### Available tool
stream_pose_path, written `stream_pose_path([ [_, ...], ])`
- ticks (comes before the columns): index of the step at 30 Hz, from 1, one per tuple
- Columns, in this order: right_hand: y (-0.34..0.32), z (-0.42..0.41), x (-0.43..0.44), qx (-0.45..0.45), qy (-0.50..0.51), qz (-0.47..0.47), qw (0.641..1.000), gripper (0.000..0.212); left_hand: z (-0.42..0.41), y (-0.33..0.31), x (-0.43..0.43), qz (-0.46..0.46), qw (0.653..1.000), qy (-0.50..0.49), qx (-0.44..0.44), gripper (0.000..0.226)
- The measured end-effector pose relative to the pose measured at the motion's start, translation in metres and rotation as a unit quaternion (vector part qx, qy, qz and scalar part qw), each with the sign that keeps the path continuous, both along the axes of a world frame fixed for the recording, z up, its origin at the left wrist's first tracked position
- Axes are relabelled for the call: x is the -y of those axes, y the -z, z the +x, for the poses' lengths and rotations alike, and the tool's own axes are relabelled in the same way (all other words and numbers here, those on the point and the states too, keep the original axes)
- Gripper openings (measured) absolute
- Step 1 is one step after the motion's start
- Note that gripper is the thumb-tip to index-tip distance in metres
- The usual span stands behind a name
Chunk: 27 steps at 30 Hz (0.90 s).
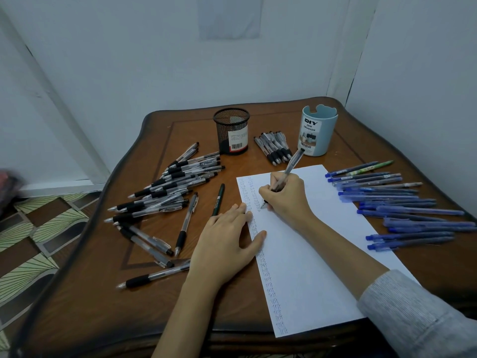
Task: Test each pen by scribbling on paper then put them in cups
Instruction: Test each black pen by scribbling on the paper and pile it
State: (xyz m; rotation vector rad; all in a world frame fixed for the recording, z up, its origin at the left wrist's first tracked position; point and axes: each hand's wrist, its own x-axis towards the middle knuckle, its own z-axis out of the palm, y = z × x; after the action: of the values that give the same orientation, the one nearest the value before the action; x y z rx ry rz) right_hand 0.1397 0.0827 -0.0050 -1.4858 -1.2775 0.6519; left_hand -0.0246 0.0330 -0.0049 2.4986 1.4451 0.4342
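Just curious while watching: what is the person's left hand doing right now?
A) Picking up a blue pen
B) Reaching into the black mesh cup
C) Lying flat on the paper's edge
C: the left hand lies flat on the paper's left edge while the right hand writes with a pen.

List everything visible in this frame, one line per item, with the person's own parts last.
table: one, brown wood, fills the view
paper: one, white, centre-right, columns of "test" along its left side
mesh cup: one, black, far centre
organizer cup: one, light blue, far right
black-grip pens: many, clear, piled left
bundled pens: several, between the cups
blue pens: many, right of paper
green pen: one, dark, beside paper
left hand: flat on paper edge
right hand: writing with pen
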Motion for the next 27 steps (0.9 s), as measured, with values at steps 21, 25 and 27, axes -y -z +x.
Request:
stream_pose_path([
  [21,-0.005,0.0062,-0.0061,-0.2,-0.02,-0.087,0.976,0.03,-0.0005,-0.0001,0.0002,0.003,1.0,-0.004,0.007,0.056],
  [25,-0.0049,0.0067,-0.0026,-0.175,-0.045,-0.053,0.982,0.031,0.0003,-0.0006,0.0003,0.002,1.0,-0.006,0.001,0.057],
  [27,-0.0057,0.0053,-0.0006,-0.173,-0.059,-0.042,0.982,0.028,0.0006,-0.0013,0.0004,-0.002,1.0,-0.006,0.0,0.057],
])
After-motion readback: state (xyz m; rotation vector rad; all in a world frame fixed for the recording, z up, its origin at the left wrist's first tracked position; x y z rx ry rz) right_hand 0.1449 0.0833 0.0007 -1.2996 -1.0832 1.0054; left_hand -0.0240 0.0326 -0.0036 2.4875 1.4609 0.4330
